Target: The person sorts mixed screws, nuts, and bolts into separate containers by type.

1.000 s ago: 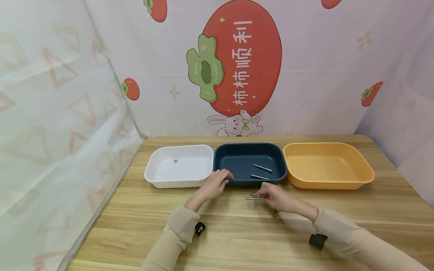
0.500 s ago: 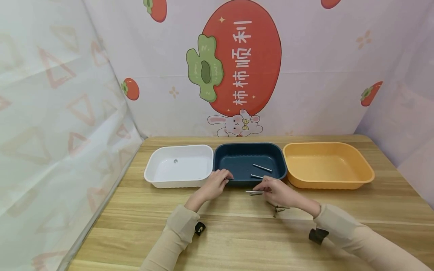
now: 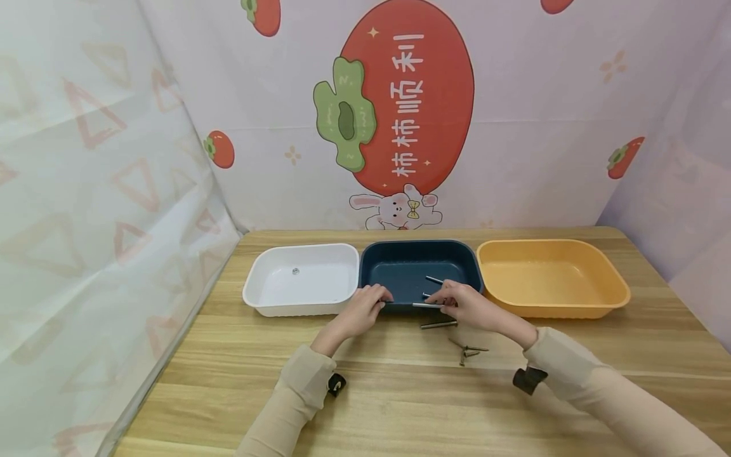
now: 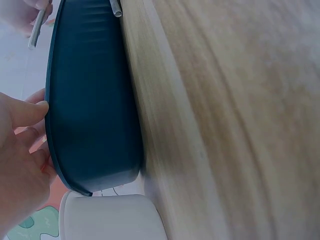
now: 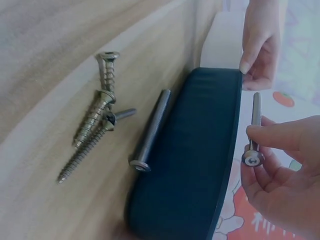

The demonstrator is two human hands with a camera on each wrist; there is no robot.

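Observation:
My right hand (image 3: 459,304) (image 5: 272,165) pinches a long silver bolt (image 3: 425,305) (image 5: 253,131) level over the front rim of the dark blue tray (image 3: 408,270) (image 5: 195,165). My left hand (image 3: 365,304) (image 4: 22,150) grips that tray's front-left rim (image 4: 52,145). Two bolts (image 3: 434,280) lie inside the blue tray, partly hidden behind my right hand. Another long bolt (image 3: 438,325) (image 5: 151,131) lies on the wooden table (image 3: 400,393) just in front of the tray. Beside it lies a small cluster of threaded screws (image 3: 467,351) (image 5: 95,125).
A white tray (image 3: 302,279) with one small piece inside stands left of the blue one; an orange tray (image 3: 551,279) stands to its right. Printed cloth walls close the back and both sides. Bare wooden table stretches toward the front edge.
My right hand lifted one bolt off the table and carried it back toward the blue tray's front rim, leaving another bolt and the screws on the wood. The left hand stayed put.

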